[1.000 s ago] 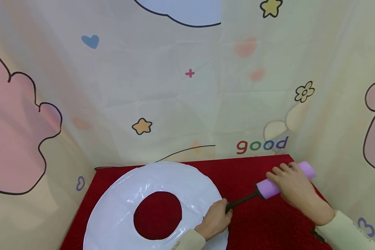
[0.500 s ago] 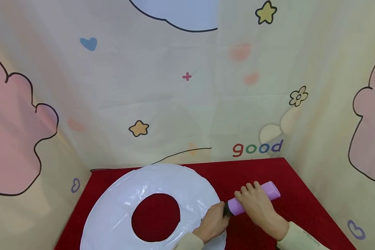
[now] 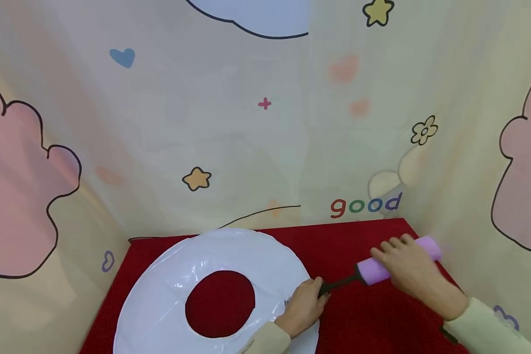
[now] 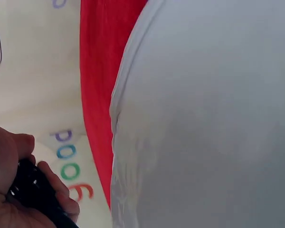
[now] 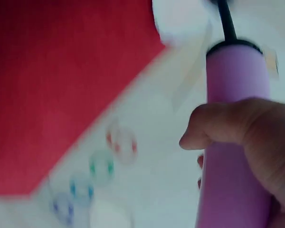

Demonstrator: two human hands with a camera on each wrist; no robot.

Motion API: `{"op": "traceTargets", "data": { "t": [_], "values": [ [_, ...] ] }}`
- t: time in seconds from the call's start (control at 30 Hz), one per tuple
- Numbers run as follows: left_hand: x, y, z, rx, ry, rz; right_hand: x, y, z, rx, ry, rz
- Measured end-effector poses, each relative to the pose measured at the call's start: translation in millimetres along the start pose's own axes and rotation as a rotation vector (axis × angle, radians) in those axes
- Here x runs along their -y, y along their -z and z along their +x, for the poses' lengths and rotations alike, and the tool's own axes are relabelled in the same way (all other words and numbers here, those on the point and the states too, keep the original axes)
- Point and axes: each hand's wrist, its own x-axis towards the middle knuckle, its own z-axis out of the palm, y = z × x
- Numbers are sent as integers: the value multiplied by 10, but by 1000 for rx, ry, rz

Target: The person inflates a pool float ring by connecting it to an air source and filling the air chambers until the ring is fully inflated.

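Note:
A white, partly wrinkled inflatable ring [image 3: 159, 290] lies at the lower left in the head view. My left hand [image 3: 302, 306] is over its right side and grips the black end [image 4: 35, 192] of a hand pump. My right hand [image 3: 418, 275] is wrapped round the purple barrel [image 3: 373, 270] of that pump, its thumb [image 5: 204, 124] across the barrel in the right wrist view. Between the two hands the thin black rod [image 3: 340, 282] shows, drawn out of the barrel. The front of the ring runs out of the head view.
A red cloth [image 3: 358, 319] covers the surface under the ring. Pale printed curtains [image 3: 230, 123] with hearts, stars and the word "good" rise behind and on both sides.
My right hand pushed the purple barrel in against my left hand, then pulled it back out to the right, baring the rod again. My left hand stayed nearly still.

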Motion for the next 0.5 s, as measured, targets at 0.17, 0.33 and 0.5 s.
{"op": "traceTargets", "data": {
  "t": [0.17, 0.33, 0.5],
  "values": [
    [-36, -34, -3, -12, 11, 86, 527, -229, 199, 9, 74, -35],
    [-71, -48, -32, -31, -3, 68, 552, -205, 172, 32, 52, -23],
    [-82, -21, -25, -31, -35, 47, 87, 2, -1, -2, 29, 16]
  ]
}}
